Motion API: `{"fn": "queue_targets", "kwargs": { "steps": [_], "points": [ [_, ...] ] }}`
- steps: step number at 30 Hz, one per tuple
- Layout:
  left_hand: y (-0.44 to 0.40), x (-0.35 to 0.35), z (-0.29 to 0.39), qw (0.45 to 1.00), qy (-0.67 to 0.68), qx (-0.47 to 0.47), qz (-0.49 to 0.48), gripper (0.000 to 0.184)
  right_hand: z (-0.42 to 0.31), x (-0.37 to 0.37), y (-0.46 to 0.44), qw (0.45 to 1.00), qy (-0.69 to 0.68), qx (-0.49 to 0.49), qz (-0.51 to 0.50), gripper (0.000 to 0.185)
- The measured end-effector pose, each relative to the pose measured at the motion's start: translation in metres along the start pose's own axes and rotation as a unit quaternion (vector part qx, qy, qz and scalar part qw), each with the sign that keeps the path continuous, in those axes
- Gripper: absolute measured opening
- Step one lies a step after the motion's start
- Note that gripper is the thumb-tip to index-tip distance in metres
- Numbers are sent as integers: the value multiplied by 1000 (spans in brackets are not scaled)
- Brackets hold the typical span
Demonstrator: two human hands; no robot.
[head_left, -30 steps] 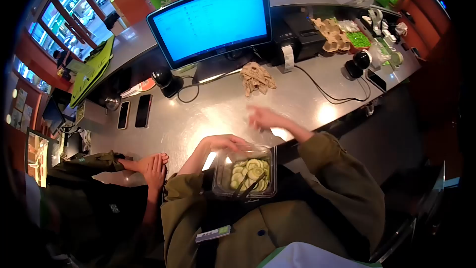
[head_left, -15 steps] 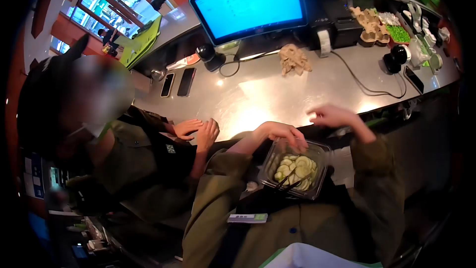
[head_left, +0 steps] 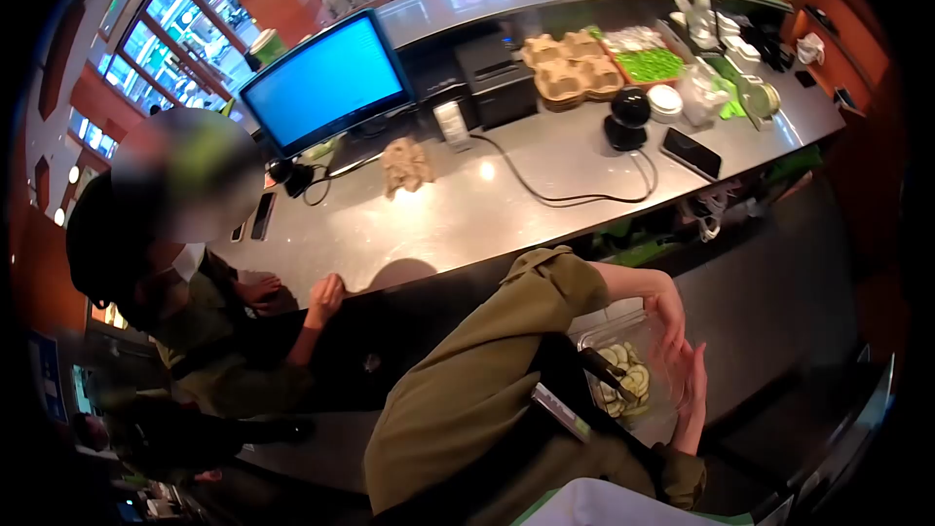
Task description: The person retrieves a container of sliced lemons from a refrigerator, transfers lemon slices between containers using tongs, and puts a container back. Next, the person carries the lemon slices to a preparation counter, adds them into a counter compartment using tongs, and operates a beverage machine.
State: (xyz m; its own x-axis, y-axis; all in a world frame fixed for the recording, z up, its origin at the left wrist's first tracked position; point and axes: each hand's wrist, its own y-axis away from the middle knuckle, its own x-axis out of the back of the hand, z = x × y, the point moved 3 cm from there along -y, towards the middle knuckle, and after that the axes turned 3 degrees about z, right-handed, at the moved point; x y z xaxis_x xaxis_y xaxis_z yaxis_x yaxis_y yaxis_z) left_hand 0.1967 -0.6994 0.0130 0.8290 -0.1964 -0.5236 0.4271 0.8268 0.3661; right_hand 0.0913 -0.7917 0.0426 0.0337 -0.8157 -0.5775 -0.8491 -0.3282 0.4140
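A clear plastic tub (head_left: pixel 588 339) holds pale yellow-green round slices (head_left: pixel 628 385), citrus or cucumber, too small to tell which. Dark tongs (head_left: pixel 604 370) rest in it among the slices. My left hand (head_left: pixel 664 307) reaches across over the tub's far right edge, fingers stretched downward. Close against it, my right hand (head_left: pixel 692 380) stands at the tub's right side with its fingers straight and pointing up. Both seem to be at the clear rim or wall; whether they grip it cannot be made out. The tub sits low before my body, beyond the counter's front edge.
A steel counter (head_left: pixel 467 224) carries a monitor (head_left: pixel 326 83), a printer (head_left: pixel 495 83), crumpled brown paper (head_left: pixel 405 166), cardboard cup carriers (head_left: pixel 570 68), a black scanner (head_left: pixel 626 117) with its cable, and a phone (head_left: pixel 691 153). A co-worker (head_left: pixel 224 312) stands at the left, hands by the counter.
My view and body have turned right. My right hand has come down from above the counter to the tub's right side, and my left hand has shifted to that side too.
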Motion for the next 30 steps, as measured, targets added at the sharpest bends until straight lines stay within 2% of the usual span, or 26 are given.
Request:
{"fn": "queue_targets", "kwargs": {
  "steps": [2,5,6,9,12,15,17,19,20,24,27,30],
  "points": [
    [-36,22,25,998,14,60,-19,30,-15,39,7,999,-36,22,27,61],
    [-99,68,54,997,-6,71,-30,29,-40,107,7,996,-73,51,12,58],
    [-111,77,68,996,-33,36,-70,29,-50,124,6,995,-67,58,43,56],
    [-145,120,118,992,-29,74,-100,30,-97,180,-10,992,-55,44,104,52],
    [-181,187,179,995,-30,66,-72,31,-164,247,-34,990,-64,42,115,49],
    [-235,243,256,990,-79,47,-105,33,-244,317,-53,991,-68,54,103,47],
    [-262,262,316,986,-125,73,-84,29,-287,365,-51,984,-72,85,140,47],
    [-309,281,362,975,-176,89,-105,28,-338,391,-38,974,-113,132,147,47],
    [-330,283,379,970,-182,113,-119,28,-347,406,-21,966,-132,154,158,47],
    [-428,336,448,958,-165,176,-155,28,-370,503,23,877,-288,252,290,50],
    [-506,372,505,953,-159,190,-174,28,-401,560,46,838,-306,300,338,51],
    [-573,400,576,947,-149,213,-186,30,-465,617,57,790,-339,340,381,52]
  ]
}}
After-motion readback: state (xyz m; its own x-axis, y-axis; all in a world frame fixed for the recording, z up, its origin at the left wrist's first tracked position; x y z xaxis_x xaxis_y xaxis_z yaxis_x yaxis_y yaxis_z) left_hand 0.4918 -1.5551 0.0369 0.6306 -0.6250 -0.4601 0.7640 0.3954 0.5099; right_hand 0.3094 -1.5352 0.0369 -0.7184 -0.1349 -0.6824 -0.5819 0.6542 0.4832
